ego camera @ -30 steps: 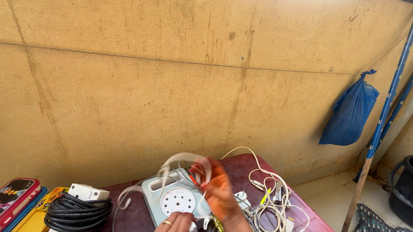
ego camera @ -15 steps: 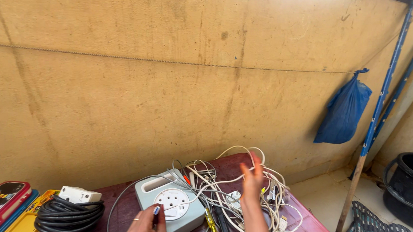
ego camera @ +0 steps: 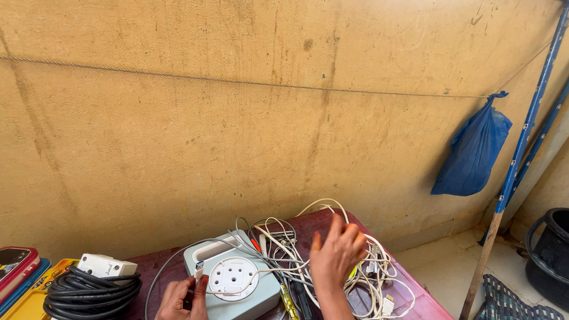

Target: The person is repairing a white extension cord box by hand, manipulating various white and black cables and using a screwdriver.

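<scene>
White plug [ego camera: 199, 271] pinched in left hand [ego camera: 181, 309] fingers beside socket box [ego camera: 234, 286]; right hand [ego camera: 337, 254] fingers spread over tangled cables [ego camera: 369, 285].

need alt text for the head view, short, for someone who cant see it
A person's left hand pinches a small plug by a pale green cable reel box on a maroon table, while the open right hand hovers over tangled white cables. A coiled black cable lies left, before a tan wall.

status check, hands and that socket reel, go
Left hand pinching small white plug by reel box. Right hand open, raised above white wire tangle. Wires draped across reel.
</scene>
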